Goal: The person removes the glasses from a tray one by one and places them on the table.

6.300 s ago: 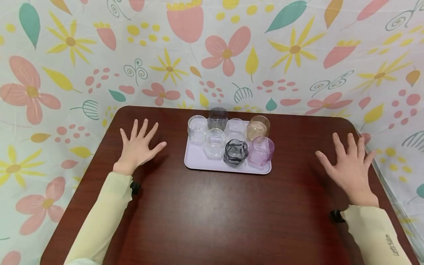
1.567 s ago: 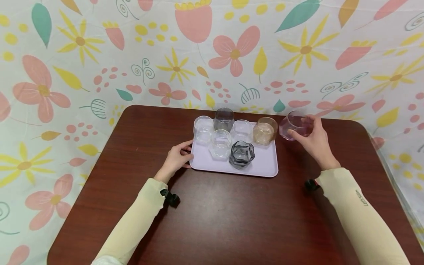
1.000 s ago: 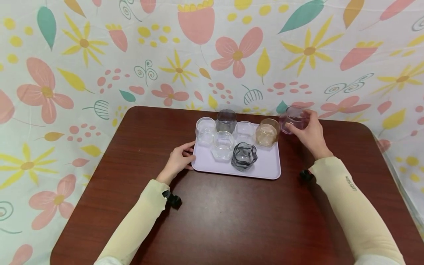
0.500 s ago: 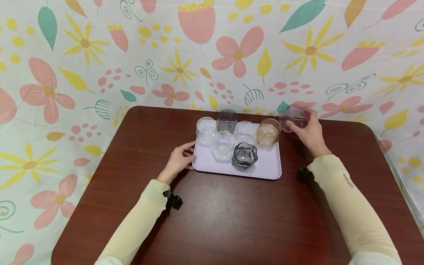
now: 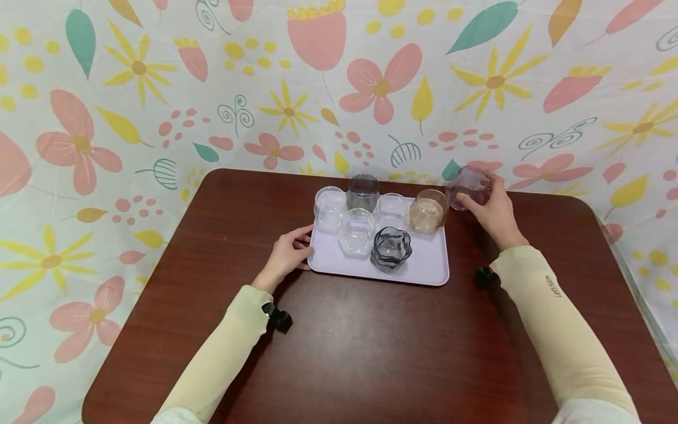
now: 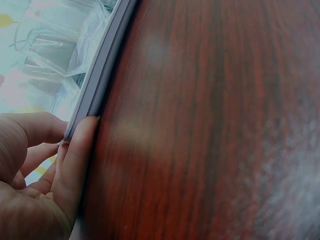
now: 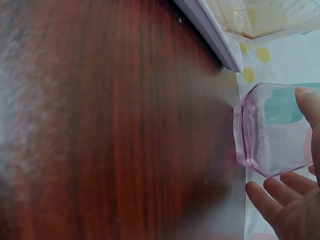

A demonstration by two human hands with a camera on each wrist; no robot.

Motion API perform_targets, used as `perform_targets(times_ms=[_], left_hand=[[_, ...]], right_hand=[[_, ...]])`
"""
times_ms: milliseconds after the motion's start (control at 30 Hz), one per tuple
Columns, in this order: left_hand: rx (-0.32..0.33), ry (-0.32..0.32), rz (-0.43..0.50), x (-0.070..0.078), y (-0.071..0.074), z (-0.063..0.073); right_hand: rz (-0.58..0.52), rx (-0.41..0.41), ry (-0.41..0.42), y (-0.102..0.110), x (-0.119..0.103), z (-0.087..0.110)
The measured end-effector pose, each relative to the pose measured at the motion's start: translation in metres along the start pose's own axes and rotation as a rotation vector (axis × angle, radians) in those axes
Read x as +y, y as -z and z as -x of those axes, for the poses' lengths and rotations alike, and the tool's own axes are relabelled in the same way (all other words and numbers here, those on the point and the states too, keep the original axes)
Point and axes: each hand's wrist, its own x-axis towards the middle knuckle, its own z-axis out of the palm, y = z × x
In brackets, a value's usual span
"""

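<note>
My left hand (image 5: 286, 256) pinches the left edge of a pale lilac tray (image 5: 421, 265), its thumb and fingertips at the rim (image 6: 95, 82) in the left wrist view. Off the tray's back right corner, my right hand (image 5: 497, 215) grips a pinkish-purple glass (image 5: 468, 188), thumb on one side and fingers on the other. The right wrist view has that glass (image 7: 275, 132) from the side, its thick angular base close to the tabletop. On the tray stand an amber glass (image 5: 428, 215), a dark wavy glass (image 5: 391, 250), a smoky grey glass (image 5: 363, 191) and several colourless glasses (image 5: 357, 235).
The tray rests on a dark reddish-brown table (image 5: 339, 347) with rounded corners. A flower-printed cloth (image 5: 212, 70) hangs right behind the table's back edge. The amber glass stands closest to the purple one.
Both hands lay spread on the table at first, the purple glass on the tray. The left hand has since taken the tray edge; the right has carried that glass off rightward, then slightly farther back.
</note>
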Motion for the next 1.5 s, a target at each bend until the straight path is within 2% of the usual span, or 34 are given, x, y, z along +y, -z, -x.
perform_targets(times_ms=[233,500,900,1200,1500], left_hand=[[0.005,-0.002,-0.013,0.0,-0.002,-0.001],[0.007,0.005,-0.009,-0.001,-0.001,-0.001],[0.01,0.005,-0.001,-0.002,-0.001,0.0],[0.005,0.003,-0.001,0.0,-0.001,0.0],[0.009,0.006,-0.01,0.001,-0.001,0.001]], right_hand=[[-0.031,-0.012,-0.022,0.003,0.004,0.01],[-0.028,-0.029,0.013,0.009,0.002,0.025],[-0.05,0.025,0.067,0.009,-0.007,0.051],[-0.059,0.076,0.126,0.0,-0.016,0.067],[-0.068,0.004,0.151,-0.012,-0.029,0.075]])
